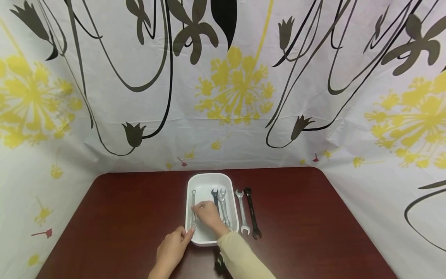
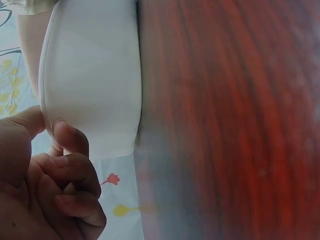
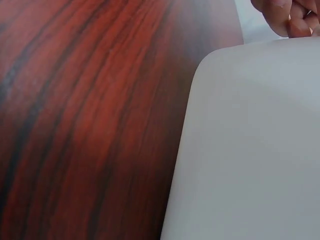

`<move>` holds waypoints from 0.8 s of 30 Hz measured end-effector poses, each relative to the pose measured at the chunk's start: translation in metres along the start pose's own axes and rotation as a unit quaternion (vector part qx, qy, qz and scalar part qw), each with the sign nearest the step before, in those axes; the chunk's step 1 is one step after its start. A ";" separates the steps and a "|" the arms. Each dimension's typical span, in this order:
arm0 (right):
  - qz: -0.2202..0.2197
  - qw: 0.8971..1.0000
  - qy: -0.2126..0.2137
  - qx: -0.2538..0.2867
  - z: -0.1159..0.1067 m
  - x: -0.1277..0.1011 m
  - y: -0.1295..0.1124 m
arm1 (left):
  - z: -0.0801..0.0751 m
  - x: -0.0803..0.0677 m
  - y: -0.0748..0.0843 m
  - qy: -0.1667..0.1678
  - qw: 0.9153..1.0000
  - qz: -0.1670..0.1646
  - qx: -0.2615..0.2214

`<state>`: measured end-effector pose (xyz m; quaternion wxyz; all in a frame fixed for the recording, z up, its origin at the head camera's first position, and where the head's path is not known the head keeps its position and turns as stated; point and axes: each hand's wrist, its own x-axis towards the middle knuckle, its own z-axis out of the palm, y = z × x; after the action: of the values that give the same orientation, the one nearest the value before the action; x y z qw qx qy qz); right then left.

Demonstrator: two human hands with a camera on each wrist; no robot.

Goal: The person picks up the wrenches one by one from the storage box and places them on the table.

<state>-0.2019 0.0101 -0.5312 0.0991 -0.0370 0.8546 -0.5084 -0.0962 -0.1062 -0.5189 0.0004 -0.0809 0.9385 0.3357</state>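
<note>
A white tray [image 1: 205, 182] stands on the table, and my left hand [image 1: 171, 250] pinches its rim at the near left corner. In the left wrist view, the thumb and curled fingers [image 2: 75, 140] are at the edge of the tray wall [image 2: 95, 75]. My right hand [image 1: 208, 215] reaches into the tray, its fingers pinching a slim silver wrench [image 1: 193, 197] along the left side. A dark wrench [image 1: 215, 192] and a silver wrench [image 1: 223, 201] lie to the right in the tray, partly behind the hand and forearm. The right wrist view mostly shows the tray's outer wall [image 3: 250, 150].
Right of the tray, a silver open-ended wrench [image 1: 242, 212] and a black wrench [image 1: 252, 213] lie side by side on the dark red table [image 1: 299, 217]. A black object [image 1: 219, 264] shows beside the right sleeve [image 1: 242, 255]. Patterned cloth [image 1: 240, 147] hangs around the table.
</note>
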 end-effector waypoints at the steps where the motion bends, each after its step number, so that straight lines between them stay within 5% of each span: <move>1: 0.000 1.000 0.000 0.000 0.001 0.000 0.000 | 0.000 -0.001 -0.001 0.000 1.000 -0.002 -0.002; 24: -0.002 1.000 0.015 -0.001 -0.002 0.001 -0.003 | -0.001 -0.001 0.001 0.006 1.000 -0.001 0.000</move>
<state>-0.2036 0.0108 -0.5280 0.0848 -0.0310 0.8566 -0.5080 -0.0953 -0.1056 -0.5176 -0.0050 -0.0842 0.9382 0.3356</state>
